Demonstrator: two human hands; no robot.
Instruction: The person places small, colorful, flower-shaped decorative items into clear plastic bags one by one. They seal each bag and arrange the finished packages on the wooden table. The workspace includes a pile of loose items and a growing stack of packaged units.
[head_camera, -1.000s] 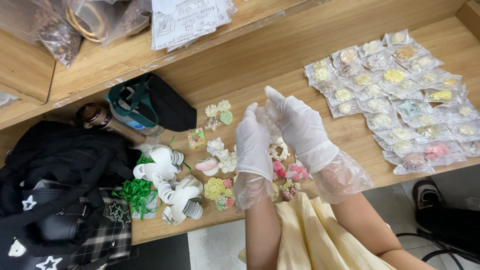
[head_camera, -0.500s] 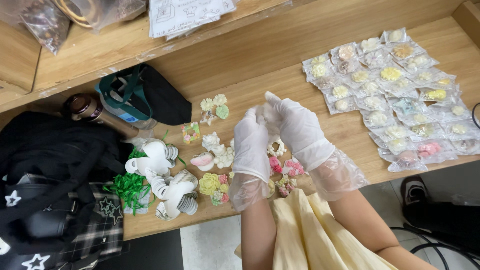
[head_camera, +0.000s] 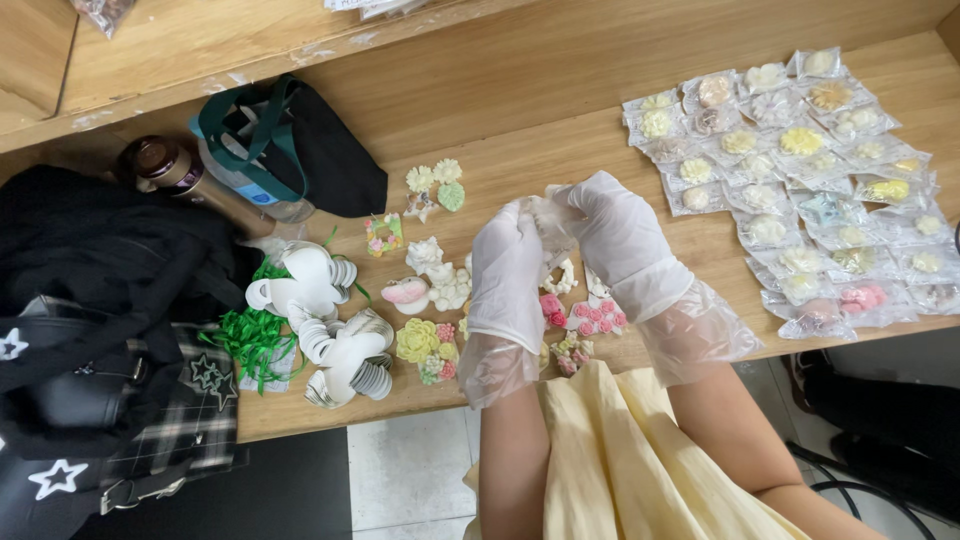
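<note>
Both clear-gloved hands meet above the wooden worktop (head_camera: 560, 150): the left hand (head_camera: 508, 270) and right hand (head_camera: 618, 235) have their grip pinched together on a small white flower-shaped ornament (head_camera: 548, 213), just over loose pastel flower pieces (head_camera: 430, 340). It looks light and brittle, best held by its edges.

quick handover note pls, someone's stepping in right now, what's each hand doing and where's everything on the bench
Left hand: gloved, raised over the wooden bench, fingertips meeting the right hand's on a small whitish piece; too small to tell what it is.
Right hand: gloved, pinching the same piece.
Loose flower-shaped pieces lie unbagged under and left of the hands.
Bagged pieces lie in rows at the right, each in a clear packet.
White tag bundles and green ribbon sit at the left, beside a black bag.
Done: the rows at right. Left: the loose pieces.
</note>
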